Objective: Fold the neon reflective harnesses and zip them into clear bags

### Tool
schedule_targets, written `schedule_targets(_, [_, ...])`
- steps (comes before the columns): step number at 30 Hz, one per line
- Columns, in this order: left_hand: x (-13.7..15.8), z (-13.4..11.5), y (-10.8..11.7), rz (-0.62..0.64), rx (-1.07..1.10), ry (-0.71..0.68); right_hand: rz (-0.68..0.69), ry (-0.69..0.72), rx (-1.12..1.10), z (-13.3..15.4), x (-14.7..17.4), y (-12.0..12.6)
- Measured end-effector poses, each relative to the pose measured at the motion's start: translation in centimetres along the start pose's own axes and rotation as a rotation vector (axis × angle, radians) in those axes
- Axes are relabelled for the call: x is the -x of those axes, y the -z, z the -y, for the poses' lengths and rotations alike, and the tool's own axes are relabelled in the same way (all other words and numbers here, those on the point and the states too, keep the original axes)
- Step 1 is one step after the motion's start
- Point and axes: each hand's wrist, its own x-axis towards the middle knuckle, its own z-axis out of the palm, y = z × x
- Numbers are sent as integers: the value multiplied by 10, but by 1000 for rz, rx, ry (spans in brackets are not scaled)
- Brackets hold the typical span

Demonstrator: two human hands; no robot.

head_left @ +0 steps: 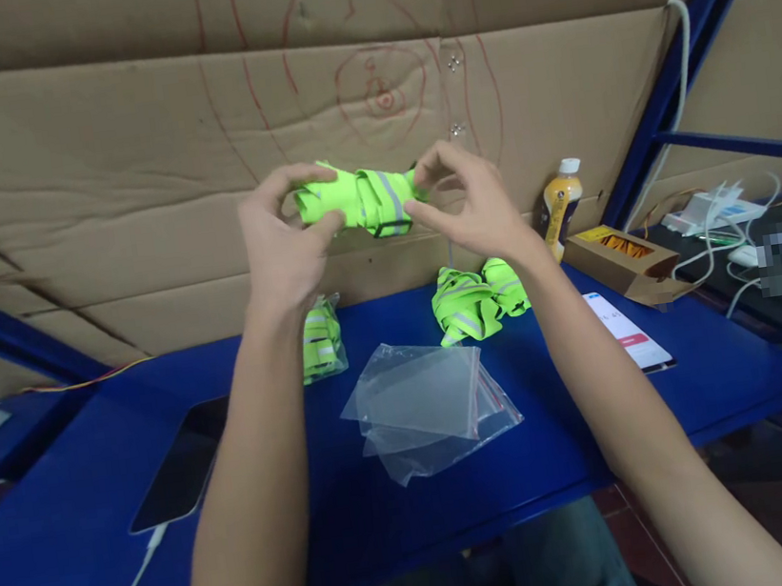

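Note:
Both hands raise a rolled bundle of neon-yellow reflective strap (357,199) above the table, in front of the cardboard. My left hand (286,235) pinches its left end between thumb and fingers. At the right end, my right hand (469,196) has thumb and fingertips closed against the strap. Grey stripes and a dark buckle-like piece show on the bundle. Below lie clear zip bags (424,404) in a loose stack. Two more strap bundles (464,302) rest behind them, partly hidden by my right arm. A bagged strap bundle (323,338) stands beside my left forearm.
On the blue table (350,529), a dark phone (179,465) with a white cable lies left. A lit phone (631,333), a yellow bottle (562,203) and an open carton (624,262) are at right. Cardboard (94,178) with red drawn rings forms the back wall.

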Motion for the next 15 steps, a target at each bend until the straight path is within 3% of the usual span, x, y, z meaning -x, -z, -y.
schedule_targets(3, [3,-10,-11,-56,-9,-180,-6,-45,-6,4,1,-10])
schedule_targets(6, [6,-16,-23,-67,22,-253,45,-76,10,-5,0,-19])
schedule_targets(10, [6,-15,-30,-149,-15,-169,45,-136,-171,-24,-6,-19])
schedule_targets(15, [1,-2,-29,-179,1,-16,-140,-337,-302,-42,-15,-27])
